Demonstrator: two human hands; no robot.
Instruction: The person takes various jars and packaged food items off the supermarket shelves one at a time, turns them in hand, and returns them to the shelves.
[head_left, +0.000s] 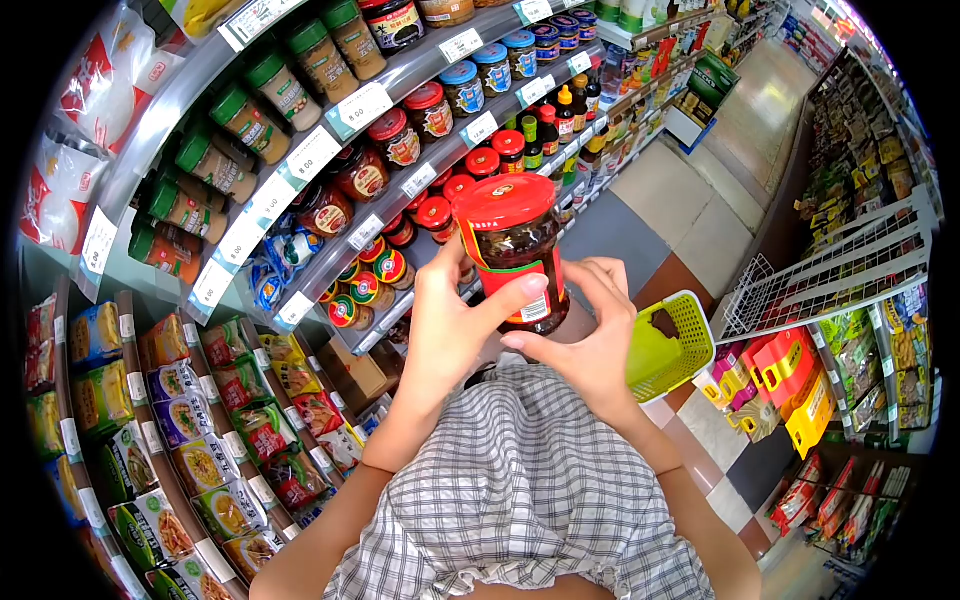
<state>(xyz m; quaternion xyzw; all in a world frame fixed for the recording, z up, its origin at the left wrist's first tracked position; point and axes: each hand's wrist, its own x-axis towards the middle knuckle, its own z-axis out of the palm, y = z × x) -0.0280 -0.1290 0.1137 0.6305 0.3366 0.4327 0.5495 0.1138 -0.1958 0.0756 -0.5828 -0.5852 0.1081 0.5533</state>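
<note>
A glass jar of dark sauce (512, 250) with a red lid and a red label is held up in front of my chest. My left hand (455, 310) grips its left side, the thumb lying across the label above a barcode. On the right side, my right hand (590, 325) curls its fingers around the glass, with its thumb near the base. The lid faces up and away from me, and the jar looks slightly tilted. Behind it, similar red-lidded jars (434, 214) stand on the shelf.
Shelves at the left carry green-capped spice bottles (250, 122), blue-lidded jars (462, 86) and packaged foods (150, 527). A green shopping basket (672, 350) is to my right. Beyond it are a white wire rack (830, 260) and yellow and red packs (785, 370). A tiled aisle (690, 200) runs ahead.
</note>
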